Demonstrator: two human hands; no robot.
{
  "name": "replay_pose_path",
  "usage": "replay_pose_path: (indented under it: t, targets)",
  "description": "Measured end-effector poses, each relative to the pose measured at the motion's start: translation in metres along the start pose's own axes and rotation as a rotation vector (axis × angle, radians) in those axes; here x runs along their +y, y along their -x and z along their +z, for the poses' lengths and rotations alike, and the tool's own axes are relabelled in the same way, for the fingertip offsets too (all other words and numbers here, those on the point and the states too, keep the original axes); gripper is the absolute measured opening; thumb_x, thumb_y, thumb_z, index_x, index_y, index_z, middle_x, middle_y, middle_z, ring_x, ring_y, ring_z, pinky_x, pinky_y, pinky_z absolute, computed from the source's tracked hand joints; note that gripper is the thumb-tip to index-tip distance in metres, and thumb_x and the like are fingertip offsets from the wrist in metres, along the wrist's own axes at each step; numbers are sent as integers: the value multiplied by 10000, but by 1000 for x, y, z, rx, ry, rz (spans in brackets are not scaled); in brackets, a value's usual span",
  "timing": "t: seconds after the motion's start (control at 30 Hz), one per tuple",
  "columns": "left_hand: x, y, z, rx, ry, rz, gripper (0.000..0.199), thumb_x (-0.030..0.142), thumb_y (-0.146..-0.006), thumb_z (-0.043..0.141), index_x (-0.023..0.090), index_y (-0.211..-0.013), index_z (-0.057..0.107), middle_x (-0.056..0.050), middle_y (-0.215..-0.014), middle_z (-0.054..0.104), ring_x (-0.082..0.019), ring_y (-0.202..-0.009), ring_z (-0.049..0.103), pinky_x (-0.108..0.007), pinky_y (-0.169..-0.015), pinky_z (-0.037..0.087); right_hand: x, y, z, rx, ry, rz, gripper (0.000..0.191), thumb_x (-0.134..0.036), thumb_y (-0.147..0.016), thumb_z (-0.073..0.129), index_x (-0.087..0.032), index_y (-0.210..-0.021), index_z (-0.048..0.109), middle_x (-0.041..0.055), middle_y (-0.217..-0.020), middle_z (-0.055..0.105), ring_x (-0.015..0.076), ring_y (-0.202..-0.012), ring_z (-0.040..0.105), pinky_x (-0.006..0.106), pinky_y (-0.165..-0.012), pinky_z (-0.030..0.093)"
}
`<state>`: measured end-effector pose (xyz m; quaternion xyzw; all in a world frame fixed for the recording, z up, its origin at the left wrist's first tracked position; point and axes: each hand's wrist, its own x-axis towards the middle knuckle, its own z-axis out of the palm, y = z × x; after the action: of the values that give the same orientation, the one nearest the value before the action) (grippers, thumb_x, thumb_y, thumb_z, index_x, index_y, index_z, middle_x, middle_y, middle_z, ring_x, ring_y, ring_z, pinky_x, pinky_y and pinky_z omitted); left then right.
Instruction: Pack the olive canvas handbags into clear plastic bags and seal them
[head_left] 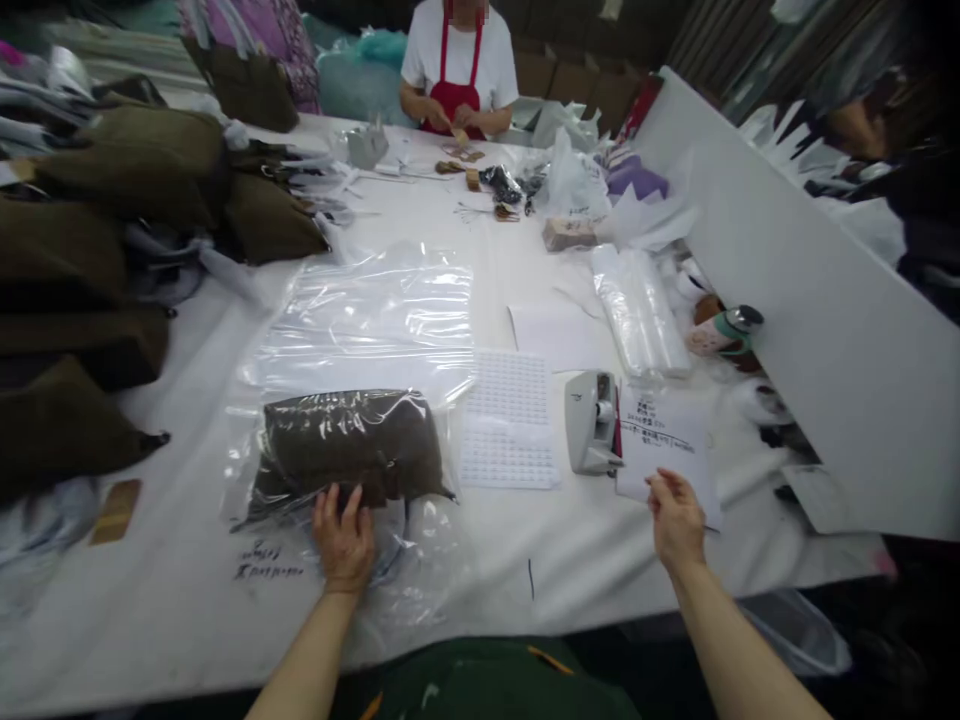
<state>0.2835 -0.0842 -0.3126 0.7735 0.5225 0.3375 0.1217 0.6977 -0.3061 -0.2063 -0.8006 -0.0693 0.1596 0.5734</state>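
A dark brown folded garment (pixel 352 445) lies inside a clear plastic bag (pixel 375 330) on the white table (pixel 487 560). My left hand (pixel 343 535) presses flat on the near end of the bag, fingers spread over the garment's edge. My right hand (pixel 675 520) hovers at the near edge of a white sheet with handwriting (pixel 664 435), fingers pinched close together; I cannot tell whether it grips the sheet. A grey tape dispenser (pixel 591 420) stands just left of that sheet. A sheet of small labels (pixel 510 420) lies between the bag and the dispenser.
Brown garments (pixel 90 300) are piled along the left. A stack of clear bags (pixel 641 310) lies at centre right. A white board (pixel 810 300) leans along the right side. A person in a red apron (pixel 461 70) works at the far end among small items.
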Motion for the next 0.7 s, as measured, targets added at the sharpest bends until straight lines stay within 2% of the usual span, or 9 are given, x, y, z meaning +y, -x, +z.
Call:
replay_pose_path:
  t: [0.07, 0.17, 0.33, 0.47, 0.57, 0.63, 0.7]
  targets:
    - [1, -1, 0, 33, -25, 37, 341, 264, -852, 473, 162, -1172, 533, -146, -1369, 376, -321, -1327, 250, -537, -1072, 228, 6, -35, -5, -14, 9, 3, 566, -491, -622, 660, -176, -1066, 508, -17, -775, 605, 76, -526, 416, 200, -478, 338]
    - [3, -2, -1, 52, -38, 67, 386, 249, -870, 421, 149, -1241, 459, -161, -1342, 409, -311, -1322, 269, -541, -1065, 248, 16, -60, 9, -132, 14, 30, 659, -461, -571, 716, -157, -1116, 504, -24, -717, 614, 105, -570, 485, 219, -528, 396]
    - [2, -3, 0, 73, -33, 63, 424, 229, -874, 389, 126, -1286, 385, -172, -1310, 441, -302, -1313, 296, -541, -1054, 284, 21, -70, 29, -222, -14, 49, 840, -456, -540, 748, -167, -1246, 396, -44, -692, 621, 149, -677, 573, 279, -658, 474]
    - [3, -2, -1, 87, -22, 55, 433, 224, -878, 394, 127, -1300, 372, -169, -1303, 450, -295, -1308, 303, -530, -1057, 292, 20, -58, 28, -150, -41, 81, 863, -473, -524, 754, -197, -1234, 349, -50, -671, 609, 142, -622, 572, 246, -577, 456]
    - [4, 0, -2, 75, -7, 27, 453, 226, -885, 392, 140, -1327, 344, -159, -1321, 437, -282, -1309, 305, -519, -1067, 287, 27, -36, 22, -85, -8, 135, 657, -610, -623, 598, -224, -1114, 394, -58, -624, 564, 112, -490, 499, 208, -442, 368]
    - [5, 0, -3, 67, 1, 21, 468, 227, -889, 391, 145, -1345, 324, -155, -1333, 427, -279, -1312, 302, -519, -1069, 285, 34, -26, 18, -88, 90, 183, 537, -674, -652, 491, -208, -918, 472, -53, -551, 512, 98, -398, 394, 215, -380, 288]
    - [6, 0, -4, 72, 11, 31, 484, 227, -891, 395, 148, -1361, 308, -153, -1339, 423, -278, -1313, 299, -518, -1067, 290, 40, -23, 11, -136, 249, 208, 491, -680, -625, 502, -198, -719, 503, -37, -494, 480, 95, -370, 336, 232, -375, 247]
